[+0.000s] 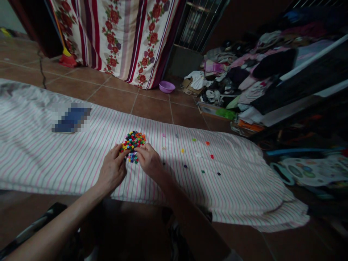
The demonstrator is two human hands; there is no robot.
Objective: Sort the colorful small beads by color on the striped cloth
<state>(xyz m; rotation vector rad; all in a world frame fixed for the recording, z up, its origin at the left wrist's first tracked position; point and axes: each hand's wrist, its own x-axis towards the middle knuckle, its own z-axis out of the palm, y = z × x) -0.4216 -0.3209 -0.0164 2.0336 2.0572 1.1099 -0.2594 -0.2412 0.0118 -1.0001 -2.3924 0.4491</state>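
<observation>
Pile of small multicoloured pieces (135,138) lies left of table (244,192) centre, slightly nearer the far edge. Left hand (111,170) touches its left side, fingers slightly parted; right hand (149,159) at its right, fingers bent close together, grip on any piece cannot be told. Spaced single pieces (182,150) lie rightward.

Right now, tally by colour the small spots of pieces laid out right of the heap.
Small pink spot: 1
Greyish spot: 1
Green spots: 2
Orange or red spots: 2
Beige spot: 1
Yellow spot: 1
White spot: 1
Dark spots: 3
Total: 12; some may hold several pieces.
</observation>
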